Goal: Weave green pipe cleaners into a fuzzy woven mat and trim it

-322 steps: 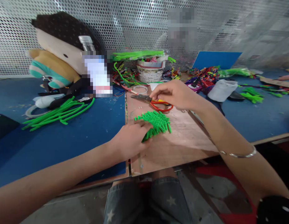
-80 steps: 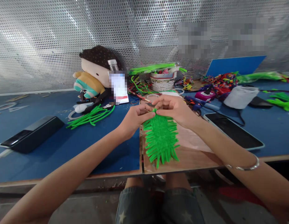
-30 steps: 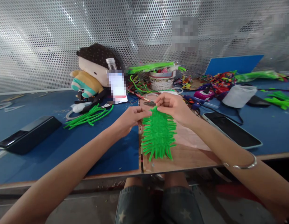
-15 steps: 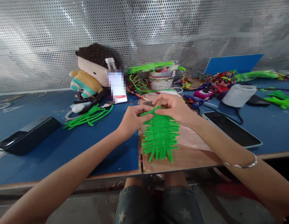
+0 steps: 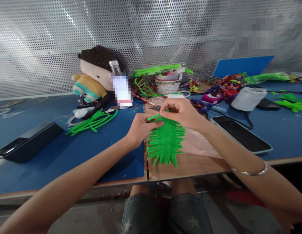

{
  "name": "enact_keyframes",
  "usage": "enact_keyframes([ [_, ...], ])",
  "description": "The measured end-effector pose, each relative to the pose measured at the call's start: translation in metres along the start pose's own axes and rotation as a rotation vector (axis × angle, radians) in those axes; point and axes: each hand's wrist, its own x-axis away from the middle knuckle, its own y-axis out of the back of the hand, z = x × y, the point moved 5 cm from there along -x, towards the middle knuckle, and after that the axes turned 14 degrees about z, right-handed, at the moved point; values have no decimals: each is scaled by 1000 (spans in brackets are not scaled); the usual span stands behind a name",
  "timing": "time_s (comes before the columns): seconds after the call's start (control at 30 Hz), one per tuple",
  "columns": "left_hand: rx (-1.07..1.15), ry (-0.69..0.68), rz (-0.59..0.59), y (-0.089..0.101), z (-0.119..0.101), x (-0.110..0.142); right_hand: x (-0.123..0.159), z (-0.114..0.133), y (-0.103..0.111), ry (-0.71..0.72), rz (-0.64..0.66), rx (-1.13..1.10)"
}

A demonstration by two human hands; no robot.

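Observation:
A woven piece of green pipe cleaners, with loose ends sticking out along both sides and the bottom, hangs from my hands above the wooden board. My left hand grips its upper left part, thumb across the front and fingers behind. My right hand pinches the top edge between thumb and fingertips, close to a stem end that points left. The fingertips behind the weave are hidden. A pair of pliers or scissors lies just behind my hands, partly covered.
Loose green pipe cleaners lie to the left, near a black box-shaped device. A phone rests at the right. Behind stand a plush doll, a bottle and a white basket. A perforated metal wall closes the back.
My left thumb has slid right and slightly down over the weave. My right fingers have drawn into a tighter pinch at the top edge. The weave's lower end has shifted slightly left and up.

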Motion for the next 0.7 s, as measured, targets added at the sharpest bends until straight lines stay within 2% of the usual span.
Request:
enact_keyframes([
  [0.13, 114, -10, 14, -3, 2, 1, -1, -4, -1, -26, -11, -126],
  [0.23, 95, -13, 33, -5, 1, 1, -1, -4, 0, -10, -10, -153],
  [0.43, 92, -102, -102, 3, -6, 2, 0, -5, 2, -27, -41, -211],
  [0.7, 53, -131, -102, 9, -5, -1, -2, -12, -6, -32, 18, -322],
])
